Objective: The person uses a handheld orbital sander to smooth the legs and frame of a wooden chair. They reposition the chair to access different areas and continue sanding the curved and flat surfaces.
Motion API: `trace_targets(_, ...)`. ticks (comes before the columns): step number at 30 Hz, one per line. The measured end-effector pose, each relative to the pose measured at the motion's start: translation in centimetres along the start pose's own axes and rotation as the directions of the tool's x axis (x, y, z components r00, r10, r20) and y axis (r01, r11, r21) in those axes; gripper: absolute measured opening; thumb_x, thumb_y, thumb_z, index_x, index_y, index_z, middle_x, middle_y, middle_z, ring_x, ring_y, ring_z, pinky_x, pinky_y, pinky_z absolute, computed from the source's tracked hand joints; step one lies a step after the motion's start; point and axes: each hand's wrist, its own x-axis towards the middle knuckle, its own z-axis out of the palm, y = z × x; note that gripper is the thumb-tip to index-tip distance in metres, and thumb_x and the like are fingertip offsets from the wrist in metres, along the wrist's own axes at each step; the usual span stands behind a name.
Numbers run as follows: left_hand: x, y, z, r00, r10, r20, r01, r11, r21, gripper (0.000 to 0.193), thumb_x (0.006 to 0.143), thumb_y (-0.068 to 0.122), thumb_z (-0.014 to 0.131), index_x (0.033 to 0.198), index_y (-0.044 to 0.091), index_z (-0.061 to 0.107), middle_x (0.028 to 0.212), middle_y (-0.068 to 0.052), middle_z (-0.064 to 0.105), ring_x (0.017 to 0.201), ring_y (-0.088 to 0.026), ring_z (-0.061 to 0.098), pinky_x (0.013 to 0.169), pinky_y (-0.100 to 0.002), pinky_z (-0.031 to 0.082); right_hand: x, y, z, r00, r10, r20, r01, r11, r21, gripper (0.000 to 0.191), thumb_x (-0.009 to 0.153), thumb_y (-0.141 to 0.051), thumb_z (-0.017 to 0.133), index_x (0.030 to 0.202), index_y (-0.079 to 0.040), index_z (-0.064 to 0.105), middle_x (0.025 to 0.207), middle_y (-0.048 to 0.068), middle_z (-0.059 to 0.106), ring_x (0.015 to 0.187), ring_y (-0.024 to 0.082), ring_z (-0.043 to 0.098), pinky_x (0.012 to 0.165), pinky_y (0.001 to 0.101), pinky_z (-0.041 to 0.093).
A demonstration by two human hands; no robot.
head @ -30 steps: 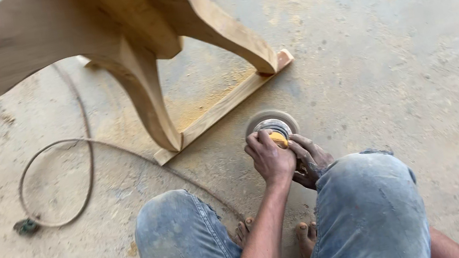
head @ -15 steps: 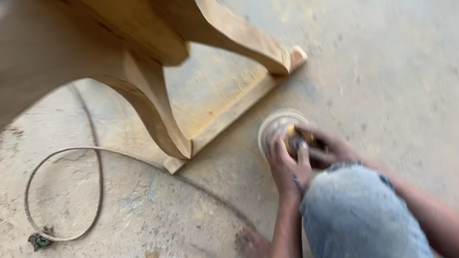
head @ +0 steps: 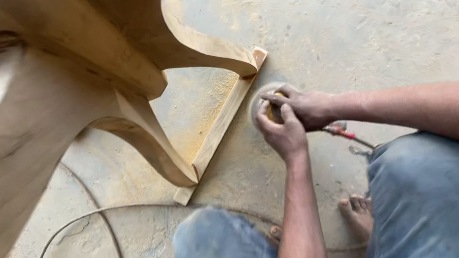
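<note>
Both hands have closed in since a second ago: left hand [head: 285,133] and right hand [head: 305,107] now clasp what seems a round sander [head: 261,101], nearer the wooden rail [head: 223,125].

A curved-legged wooden frame [head: 115,85] stands at far left on the dusty concrete floor [head: 394,22]. A grey cable [head: 76,228] loops at near left.
</note>
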Motion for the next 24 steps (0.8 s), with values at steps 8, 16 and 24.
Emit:
trace_targets(8,2.6,2.7,-3.0,0.982,-0.095,0.162,0.072,0.987,0.143,0.075,0.089,0.034,0.071,0.146,0.003,0.033,0.15,-0.023,0.039,0.138,-0.038,0.046,0.113,-0.047,0.042,3.6,-3.4,1.9,0.926,-0.224,-0.302,0.145,0.954,-0.263,0.066,0.093,-0.02,0.064,0.154,-0.025,0.039,0.131,0.019,0.051,0.111,0.035,0.067,0.086,0.0427,0.064)
trace_targets(16,6.9,0.0,-5.4,0.954,-0.169,0.248,0.086,0.946,0.314,0.087,0.085,0.032,0.07,0.157,0.018,0.024,0.157,-0.019,0.038,0.139,-0.036,0.048,0.113,-0.049,0.046,9.2,-2.2,5.1,0.897,-0.023,-0.441,0.009,0.999,-0.034,0.059,0.088,-0.03,0.067,0.143,-0.025,0.047,0.135,0.023,0.047,0.108,0.036,0.061,0.084,0.0467,0.061)
trace_targets(24,10.0,-4.8,-5.1,0.948,0.06,0.313,-0.154,0.947,0.283,0.116,0.079,0.041,0.083,0.161,0.008,0.008,0.166,-0.023,0.017,0.151,-0.04,0.028,0.121,-0.052,0.032,13.9,-4.0,7.3,0.855,-0.206,-0.477,-0.035,0.893,-0.448,0.069,0.084,-0.029,0.068,0.146,-0.031,0.037,0.157,0.009,0.035,0.13,0.041,0.049,0.067,0.0336,0.066)
